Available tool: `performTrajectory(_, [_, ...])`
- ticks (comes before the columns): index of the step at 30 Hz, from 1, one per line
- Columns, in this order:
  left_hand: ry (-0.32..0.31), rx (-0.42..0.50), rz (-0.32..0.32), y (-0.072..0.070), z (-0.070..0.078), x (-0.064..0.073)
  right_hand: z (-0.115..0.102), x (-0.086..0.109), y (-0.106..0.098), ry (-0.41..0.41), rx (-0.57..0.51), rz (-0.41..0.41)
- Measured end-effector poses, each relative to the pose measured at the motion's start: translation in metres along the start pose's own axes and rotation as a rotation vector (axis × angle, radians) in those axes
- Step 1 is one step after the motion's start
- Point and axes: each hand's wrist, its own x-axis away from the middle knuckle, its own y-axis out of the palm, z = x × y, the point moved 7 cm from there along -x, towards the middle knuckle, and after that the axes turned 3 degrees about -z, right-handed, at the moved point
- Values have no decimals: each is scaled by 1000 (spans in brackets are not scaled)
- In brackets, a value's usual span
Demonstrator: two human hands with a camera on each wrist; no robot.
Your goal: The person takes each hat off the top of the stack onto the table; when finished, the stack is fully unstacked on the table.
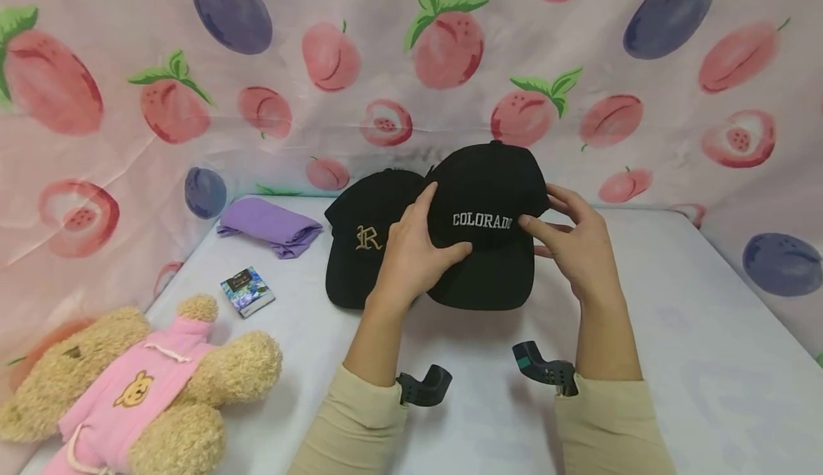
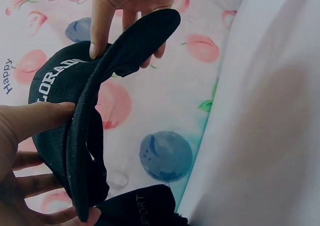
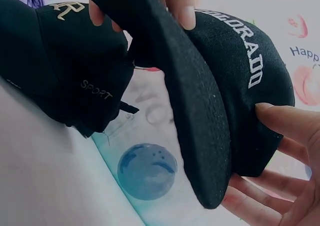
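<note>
Both hands hold a black baseball cap (image 1: 485,182) with white COLORADO lettering up above the table, its brim toward me. My left hand (image 1: 414,250) grips its left side, with the thumb on the front near the brim. On the other side my right hand (image 1: 581,243) pinches the cap, thumb by the end of the lettering and fingers behind. In the right wrist view the brim (image 3: 195,116) and the right thumb on the crown show close up. A second black cap (image 1: 347,261) with a gold R sits on the table just left, partly hidden by my left hand.
A folded purple cloth (image 1: 266,223) lies at the back left, with a small blue patterned box (image 1: 247,291) in front of it. A teddy bear (image 1: 148,382) in pink clothes lies at the near left. Fruit-print fabric (image 1: 386,46) hangs behind the white table (image 1: 694,361).
</note>
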Motion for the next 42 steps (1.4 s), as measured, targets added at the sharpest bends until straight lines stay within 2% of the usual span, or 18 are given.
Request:
performTrajectory(8, [-5,-6,-4,4,1,-4,0,-4,-3,2,5,4])
performTrajectory(15, [0,-18,-21,18,-2,-7,9,-6,-6,23,52,4])
performTrajectory(23, [-20,-48,-57,35,-3,-12,25,-7,-15,41,50,-15])
performTrajectory(35, [-29,-77,-82,48,-2,-22,38,-10,-23,72,73,-11])
performTrajectory(42, [-31,-45,-91,58,-4,-28,41,-13,-31,66,53,-6])
